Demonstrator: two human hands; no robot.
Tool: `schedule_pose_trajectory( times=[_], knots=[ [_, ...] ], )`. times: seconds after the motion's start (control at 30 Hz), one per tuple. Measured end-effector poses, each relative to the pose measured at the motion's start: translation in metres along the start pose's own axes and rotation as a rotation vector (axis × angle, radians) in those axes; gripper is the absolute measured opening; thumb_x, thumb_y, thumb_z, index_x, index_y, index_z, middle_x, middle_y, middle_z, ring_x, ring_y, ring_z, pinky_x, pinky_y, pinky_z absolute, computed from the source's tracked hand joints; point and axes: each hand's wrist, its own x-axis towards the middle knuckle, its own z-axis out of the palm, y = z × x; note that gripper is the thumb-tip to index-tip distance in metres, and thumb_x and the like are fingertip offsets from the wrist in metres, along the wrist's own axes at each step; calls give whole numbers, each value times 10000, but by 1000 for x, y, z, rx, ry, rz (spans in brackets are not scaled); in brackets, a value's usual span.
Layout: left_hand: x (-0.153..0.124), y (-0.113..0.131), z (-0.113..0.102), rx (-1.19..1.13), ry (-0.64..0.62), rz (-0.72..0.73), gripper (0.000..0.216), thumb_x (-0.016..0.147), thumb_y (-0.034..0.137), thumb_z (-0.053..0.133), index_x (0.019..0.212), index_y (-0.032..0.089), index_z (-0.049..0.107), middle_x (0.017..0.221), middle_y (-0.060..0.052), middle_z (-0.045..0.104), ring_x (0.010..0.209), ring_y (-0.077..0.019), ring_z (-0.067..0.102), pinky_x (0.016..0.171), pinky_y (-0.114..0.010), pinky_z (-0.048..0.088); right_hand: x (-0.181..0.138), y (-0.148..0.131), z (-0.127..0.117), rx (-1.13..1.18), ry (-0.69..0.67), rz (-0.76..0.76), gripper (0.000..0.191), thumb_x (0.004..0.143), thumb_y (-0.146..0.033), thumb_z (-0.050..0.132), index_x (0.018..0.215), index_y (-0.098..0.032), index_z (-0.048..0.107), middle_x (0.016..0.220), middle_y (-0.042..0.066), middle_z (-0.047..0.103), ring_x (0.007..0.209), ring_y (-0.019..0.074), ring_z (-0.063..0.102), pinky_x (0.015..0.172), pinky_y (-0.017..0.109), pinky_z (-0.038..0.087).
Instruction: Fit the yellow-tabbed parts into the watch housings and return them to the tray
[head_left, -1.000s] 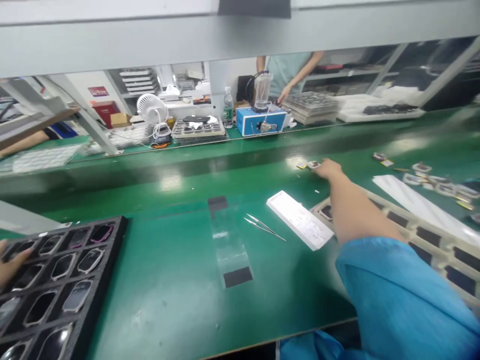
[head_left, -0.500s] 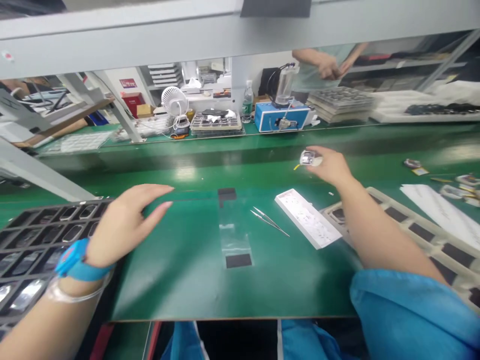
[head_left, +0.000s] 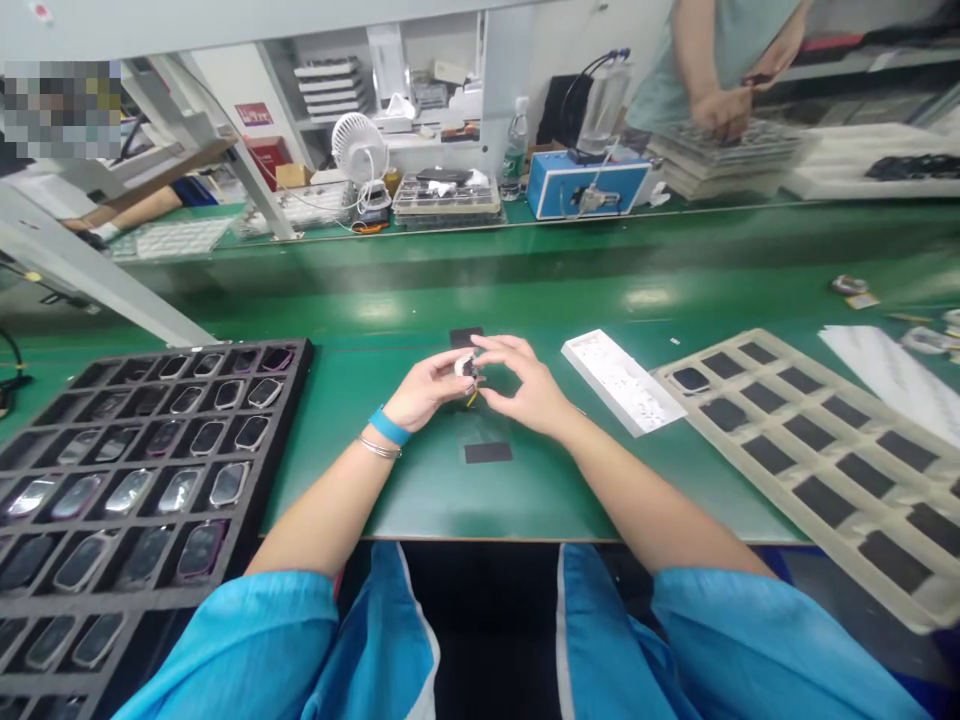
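Observation:
My left hand (head_left: 421, 396), with a blue band at the wrist, pinches a small white-and-silver watch part (head_left: 466, 368) between thumb and fingers. A yellow tab (head_left: 472, 397) hangs from the part's lower side. From the other side my right hand (head_left: 529, 388) closes its fingertips on the same part. Both hands are over a clear film strip with a dark patch (head_left: 487, 453) at its near end. The part's details are partly covered by fingers. My right hand and forearm mostly hide the tweezers on the mat.
At left, a black tray (head_left: 289, 430) holds many watch faces in compartments. A white box (head_left: 624, 380) and a beige tray (head_left: 757, 440) lie at right. A fan (head_left: 358, 147), a bottle (head_left: 516, 150) and a blue device (head_left: 589, 185) stand behind; a co-worker's hand (head_left: 724, 112) is beyond.
My right hand has brought the watch part from the right to the middle. My left hand has come in from the left, from open to gripping it. The view has shifted.

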Motion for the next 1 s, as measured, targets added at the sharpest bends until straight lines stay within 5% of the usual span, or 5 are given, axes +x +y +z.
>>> schedule_pose_trajectory(
  times=[0.2, 0.63, 1.0],
  knots=[
    [2, -2, -3, 119, 23, 158, 559, 479, 239, 912, 950, 178, 617, 958, -38, 671, 860, -161, 647, 803, -307, 534, -13, -2, 11, 8, 170, 59, 33, 833, -254, 671, 826, -232, 696, 957, 47, 714, 926, 217, 660, 890, 413, 529],
    [-4, -9, 13, 146, 106, 343, 546, 447, 258, 926, 861, 198, 575, 874, 4, 602, 821, -138, 621, 715, -267, 552, -18, -2, 17, -106, 191, -59, 115, 877, -241, 615, 867, -269, 726, 1024, 28, 718, 916, 204, 686, 1094, 533, 408],
    [-1, -14, 10, 191, 115, 442, 534, 469, 259, 927, 870, 192, 580, 871, 10, 574, 821, -129, 611, 710, -257, 549, -19, 2, 20, -80, 209, -89, 131, 886, -195, 613, 873, -240, 736, 1056, 37, 716, 933, 174, 690, 1078, 479, 446]
  ],
)
